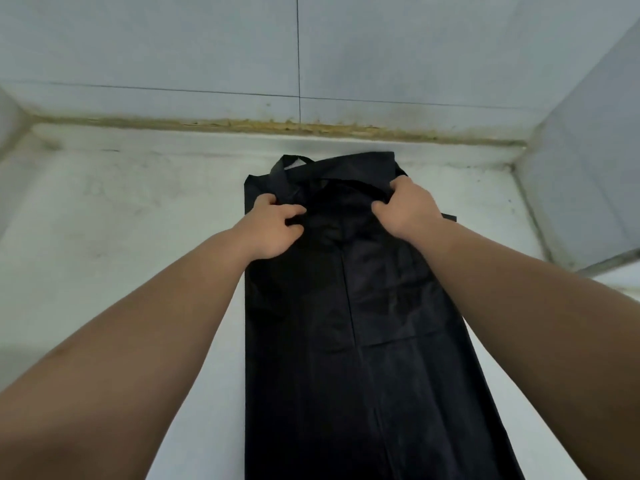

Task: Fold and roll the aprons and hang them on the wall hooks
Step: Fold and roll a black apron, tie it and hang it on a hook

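Pale counter (104,237), scuffed and stained, runs up to a tiled wall (173,46). Yellow-brown grime along the joint (242,124) where counter meets wall. Dark grout lines cross the tiles. A second tiled wall (588,140) closes the right side, forming a corner. Metal edge (609,263) at far right, what it belongs to unclear. No containers in view.

Black apron (346,341) lies flat on the counter, folded lengthwise into a long narrow strip, running from the bottom of the view toward the wall. Far end just short of the wall joint. A strap loop (282,164) sticks out at the far left corner.

Left hand (273,226) has fingers curled, pinching fabric near the apron's far end, left side. Right hand (405,209) has fingers curled, gripping bunched fabric on the right side. Hands apart, a fold of cloth between them. Both forearms bare.
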